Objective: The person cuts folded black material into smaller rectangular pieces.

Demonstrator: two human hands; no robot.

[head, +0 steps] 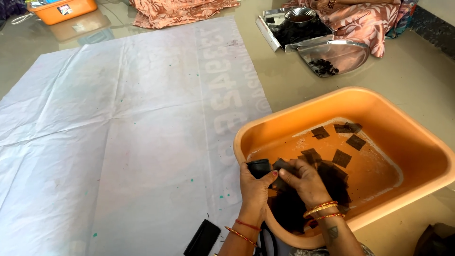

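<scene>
While both hands meet over the orange tub's [265,124] near rim, the left hand [254,187] and right hand [303,180] have fingers clamped on dark wet squares [265,167]; separating seems underway; peeling needs gentle pulls.

Layout: tub [417,142] right of floor sheet [118,142].
Squares [341,158] lie in the tub; both hands [279,182] over its near-left rim. Trays [353,52] behind the tub; a second bin [61,9] at far left.
</scene>
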